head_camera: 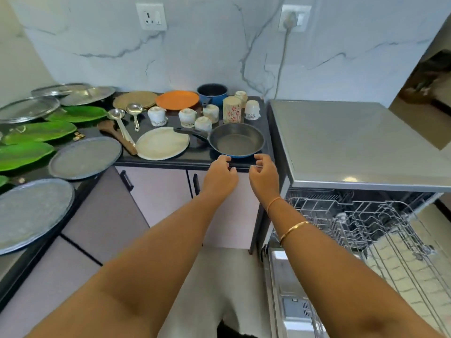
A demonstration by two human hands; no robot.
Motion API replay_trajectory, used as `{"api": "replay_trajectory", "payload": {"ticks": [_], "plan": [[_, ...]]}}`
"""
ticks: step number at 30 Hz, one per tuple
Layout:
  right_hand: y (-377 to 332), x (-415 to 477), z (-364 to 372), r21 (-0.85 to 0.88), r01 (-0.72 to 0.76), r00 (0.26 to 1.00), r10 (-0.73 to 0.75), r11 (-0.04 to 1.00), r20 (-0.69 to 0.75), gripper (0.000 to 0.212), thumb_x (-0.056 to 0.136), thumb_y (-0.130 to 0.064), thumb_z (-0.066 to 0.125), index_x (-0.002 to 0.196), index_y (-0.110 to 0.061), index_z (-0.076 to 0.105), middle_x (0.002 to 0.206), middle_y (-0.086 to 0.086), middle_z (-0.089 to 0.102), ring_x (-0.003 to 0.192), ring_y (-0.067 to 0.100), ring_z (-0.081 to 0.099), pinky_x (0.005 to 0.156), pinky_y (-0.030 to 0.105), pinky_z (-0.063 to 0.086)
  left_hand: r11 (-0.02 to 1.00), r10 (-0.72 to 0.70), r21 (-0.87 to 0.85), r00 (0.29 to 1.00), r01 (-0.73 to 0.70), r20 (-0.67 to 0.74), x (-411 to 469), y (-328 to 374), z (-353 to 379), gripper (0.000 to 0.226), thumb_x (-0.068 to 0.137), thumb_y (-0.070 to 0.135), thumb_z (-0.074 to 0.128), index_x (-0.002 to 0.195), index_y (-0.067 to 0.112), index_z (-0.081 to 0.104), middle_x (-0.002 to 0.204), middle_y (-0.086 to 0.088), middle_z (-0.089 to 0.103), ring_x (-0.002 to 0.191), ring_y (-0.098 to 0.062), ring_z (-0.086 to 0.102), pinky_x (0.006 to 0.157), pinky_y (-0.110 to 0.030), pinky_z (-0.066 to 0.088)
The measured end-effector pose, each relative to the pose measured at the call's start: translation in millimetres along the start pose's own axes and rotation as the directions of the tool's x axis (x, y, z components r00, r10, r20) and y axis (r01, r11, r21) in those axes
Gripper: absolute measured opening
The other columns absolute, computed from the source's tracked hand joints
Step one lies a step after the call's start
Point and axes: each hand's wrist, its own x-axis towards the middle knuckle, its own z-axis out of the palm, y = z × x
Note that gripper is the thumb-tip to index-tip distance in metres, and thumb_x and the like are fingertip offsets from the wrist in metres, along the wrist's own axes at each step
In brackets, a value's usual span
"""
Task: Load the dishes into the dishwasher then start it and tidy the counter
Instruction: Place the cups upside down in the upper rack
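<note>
White marble wall point(207, 45) with grey veins carries two sockets point(151, 17); a cord point(283, 59) hangs from the right one. Pale cabinets point(156, 189) with black handles point(127, 180) stand on light floor point(219, 276).

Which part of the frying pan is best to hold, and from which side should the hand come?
Hold the frying pan by its long black handle, which points left, toward the cream plate. Come from above and from the left, probably with the left hand: cups stand close behind, and the round rim offers little to hold.

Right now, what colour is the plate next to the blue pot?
The plate is orange, seen best in the head view.
</note>
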Motion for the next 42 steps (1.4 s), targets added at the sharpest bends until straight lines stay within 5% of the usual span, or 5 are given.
{"api": "replay_trajectory", "payload": {"ticks": [8,16,25,34,42], "plan": [[-14,136,72,-0.002,0.035,0.998,-0.034,0.999,0.055,0.033,0.09,-0.009,0.054,0.123,-0.01,0.052,0.118,0.012,0.053,0.086,0.012,0.049,0.085,0.027,0.044,0.997,-0.069,-0.041,0.99,0.064,-0.127,134,-27,-18,0.031,0.092,0.013,0.048,0.122,0.012,0.051,0.118,-0.007,0.056,0.103,-0.021,0.055,0.08,-0.028,0.041],[-24,248,148,-0.231,0.176,0.947,-0.101,0.957,0.304,0.041,0.089,-0.015,0.058,0.129,-0.009,0.049,0.126,0.014,0.052,0.115,0.025,0.049,0.095,0.03,0.04,0.989,-0.137,0.039,0.979,0.144,-0.154,252,-64,-40,0.037,0.091,0.011,0.051,0.128,0.013,0.049,0.128,-0.009,0.051,0.115,-0.023,0.051,0.091,-0.03,0.04],[-12,296,214,-0.411,0.198,0.826,0.074,0.89,0.559,0.069,0.083,-0.042,0.064,0.14,-0.014,0.037,0.14,0.014,0.044,0.126,0.029,0.045,0.103,0.041,0.04,0.987,-0.094,0.145,0.987,0.075,0.131,324,-95,-43,0.05,0.088,0.009,0.053,0.136,0.016,0.042,0.137,-0.008,0.047,0.125,-0.024,0.046,0.101,-0.037,0.039],[-26,302,200,-0.292,0.111,0.928,0.006,0.95,0.373,0.053,0.083,-0.038,0.067,0.127,-0.015,0.049,0.117,0.009,0.061,0.108,0.023,0.057,0.088,0.031,0.044,0.993,0.09,-0.107,0.892,-0.047,0.444,348,-89,-49,0.072,0.08,-0.003,0.059,0.143,0.016,0.029,0.138,-0.006,0.045,0.127,-0.018,0.044,0.105,-0.031,0.038],[-44,288,124,-0.197,0.029,0.997,-0.013,0.98,0.083,0.062,0.08,-0.029,0.07,0.134,-0.014,0.043,0.126,0.009,0.056,0.113,0.022,0.053,0.089,0.026,0.042,0.923,0.369,-0.222,0.885,-0.313,0.284,334,-34,-7,0.079,0.08,0.021,0.073,0.144,0.018,0.026,0.132,0.007,0.044,0.117,-0.004,0.045,0.098,-0.02,0.038]]}}
